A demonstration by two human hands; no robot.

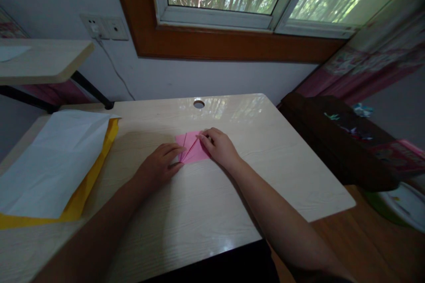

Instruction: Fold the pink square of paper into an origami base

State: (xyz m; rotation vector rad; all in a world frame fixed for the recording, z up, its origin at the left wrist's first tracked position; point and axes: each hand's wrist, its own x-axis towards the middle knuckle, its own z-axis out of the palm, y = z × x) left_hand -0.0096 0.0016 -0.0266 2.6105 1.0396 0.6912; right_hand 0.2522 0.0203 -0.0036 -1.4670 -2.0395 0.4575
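A small sheet of pink paper (194,154) lies on the pale wooden desk in front of me. Slanting fold lines run across it, meeting near its lower left corner. My left hand (162,162) grips the paper's left side, fingers on top and thumb by the lower left corner. At the upper right, my right hand (217,145) pinches the paper between thumb and fingers, close to the upper end of a diagonal fold. The right palm covers part of the sheet's right side. How the layers lie under the fingertips is hidden.
White paper (56,159) over yellow paper (94,174) lies at the desk's left. A raised shelf (43,64) on black legs stands at the back left. The desk (282,177) has a round cable hole (198,104) near its back edge. Dark furniture (332,141) stands right.
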